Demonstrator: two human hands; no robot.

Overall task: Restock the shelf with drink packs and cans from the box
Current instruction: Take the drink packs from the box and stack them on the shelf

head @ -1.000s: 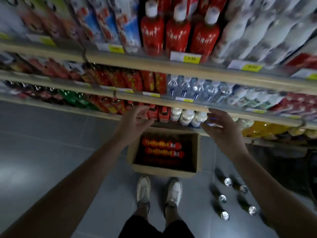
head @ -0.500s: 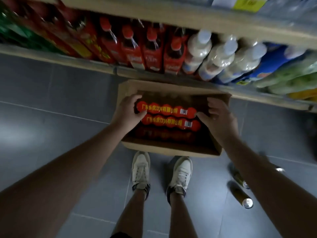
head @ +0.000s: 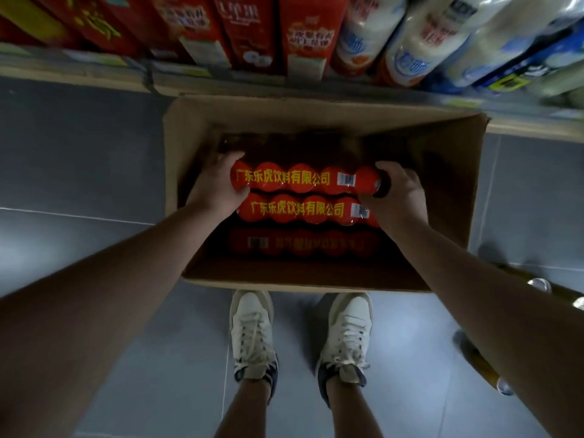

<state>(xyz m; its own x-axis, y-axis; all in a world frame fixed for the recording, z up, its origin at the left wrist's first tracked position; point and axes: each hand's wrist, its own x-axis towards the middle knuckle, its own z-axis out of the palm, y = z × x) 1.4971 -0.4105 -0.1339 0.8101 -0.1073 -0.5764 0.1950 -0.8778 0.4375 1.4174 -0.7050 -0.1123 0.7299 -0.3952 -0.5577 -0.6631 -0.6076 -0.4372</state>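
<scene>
Gripping opposite ends of one drink pack [head: 305, 179], both hands reach down into the cardboard box [head: 442, 191] at the centre of the frame. The left hand [head: 215, 188] wraps its fingers [head: 228, 159] around the left end of the pack, thumb pressed on the near side. The right hand [head: 396, 197] closes over the right end, its fingers [head: 387, 169] curled across the top of the last red cap. The pack is a shrink-wrapped row of red-topped bottles with yellow lettering and a barcode label near its right end. It sits inside the box, in the upper row, touching a second pack [head: 303, 210] just below it in the frame. A third pack [head: 303, 243] lies lower and darker, nearer the bottom wall of the box.

The box stands on the grey tiled floor [head: 79, 184], its far wall against the bottom shelf [head: 79, 72] that runs across the top of the frame. On that shelf stand red cartons [head: 252, 33] at upper centre and white bottles [head: 423, 36] at upper right. Two white sneakers [head: 252, 330] stand just below the box. Loose cans [head: 538, 284] lie on the floor at the right edge, partly hidden by the right forearm.
</scene>
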